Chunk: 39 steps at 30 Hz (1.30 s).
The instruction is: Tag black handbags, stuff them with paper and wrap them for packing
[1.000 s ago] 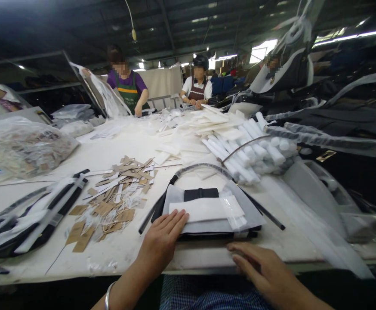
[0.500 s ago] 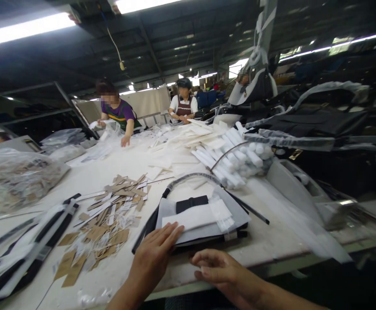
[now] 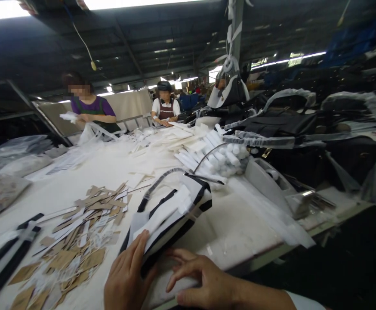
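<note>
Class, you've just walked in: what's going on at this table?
The left hand is on the near end of a black bag partly covered in white. The right hand is by its lower edge, fingers loosely curled; contact is unclear. Brown card pieces lie left of the bag on the table, white rolls beyond it. Two co-workers are across the table.
</note>
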Available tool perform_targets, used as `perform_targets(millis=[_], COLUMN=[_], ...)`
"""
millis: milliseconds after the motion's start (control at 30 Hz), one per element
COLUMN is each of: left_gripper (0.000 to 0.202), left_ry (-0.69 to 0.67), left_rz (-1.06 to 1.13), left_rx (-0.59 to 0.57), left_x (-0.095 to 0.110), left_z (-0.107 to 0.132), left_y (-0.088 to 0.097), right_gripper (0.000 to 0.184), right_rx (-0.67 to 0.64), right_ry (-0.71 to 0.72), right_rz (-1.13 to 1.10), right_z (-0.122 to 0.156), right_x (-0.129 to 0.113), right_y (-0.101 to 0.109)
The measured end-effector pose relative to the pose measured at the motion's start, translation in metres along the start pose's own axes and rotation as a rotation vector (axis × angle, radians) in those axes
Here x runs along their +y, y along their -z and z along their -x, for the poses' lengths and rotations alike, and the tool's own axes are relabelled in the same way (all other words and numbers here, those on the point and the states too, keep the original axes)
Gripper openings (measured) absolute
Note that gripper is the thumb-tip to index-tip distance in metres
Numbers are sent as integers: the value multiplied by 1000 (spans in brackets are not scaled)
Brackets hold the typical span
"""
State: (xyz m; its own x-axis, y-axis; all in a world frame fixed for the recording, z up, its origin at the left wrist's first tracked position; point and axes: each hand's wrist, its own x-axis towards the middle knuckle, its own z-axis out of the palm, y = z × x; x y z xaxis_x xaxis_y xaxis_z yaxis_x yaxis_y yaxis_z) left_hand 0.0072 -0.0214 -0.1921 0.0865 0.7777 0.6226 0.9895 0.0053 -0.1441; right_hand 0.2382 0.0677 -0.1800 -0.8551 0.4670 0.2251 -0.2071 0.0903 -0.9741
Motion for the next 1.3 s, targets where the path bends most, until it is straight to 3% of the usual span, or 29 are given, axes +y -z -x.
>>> perform_targets(millis=[67, 133, 233, 367, 467, 533, 633, 800, 1000, 1167, 1300], left_gripper=[60, 61, 61, 58, 58, 58, 56, 56, 55, 56, 55], left_ry=[-2, -32, -33, 91, 151, 152, 138, 156, 163, 175, 181], left_rz=[-19, -27, -15, -16, -11, -3, 8, 7, 10, 16, 15], left_rx=[14, 29, 50, 41, 28, 27, 31, 28, 29, 22, 23], left_x=[4, 6, 5, 5, 7, 8, 8, 9, 11, 11, 12], left_z=[0, -1, 1, 5, 6, 6, 6, 5, 3, 3, 2], left_y=[-6, -9, -9, -7, -7, -8, -9, -8, -6, -4, -4], right_gripper=[35, 32, 31, 37, 37, 32, 31, 28, 19, 27, 24], right_rx=[12, 64, 253, 539, 461, 395, 414, 445, 510, 531, 485], right_ry=[-74, -178, -238, -300, -551, -675, -765, -817, -713, -691, -413], right_rz=[115, 249, 543, 1175, 1553, 1634, 1664, 1704, 1687, 1634, 1568], right_z=[1, 7, 30, 68, 83, 85, 79, 70, 70, 73, 73], right_x=[-7, -16, -29, -43, -48, -49, -49, -59, -68, -72, -69], right_y=[11, 35, 96, 184, 215, 217, 210, 206, 206, 209, 191])
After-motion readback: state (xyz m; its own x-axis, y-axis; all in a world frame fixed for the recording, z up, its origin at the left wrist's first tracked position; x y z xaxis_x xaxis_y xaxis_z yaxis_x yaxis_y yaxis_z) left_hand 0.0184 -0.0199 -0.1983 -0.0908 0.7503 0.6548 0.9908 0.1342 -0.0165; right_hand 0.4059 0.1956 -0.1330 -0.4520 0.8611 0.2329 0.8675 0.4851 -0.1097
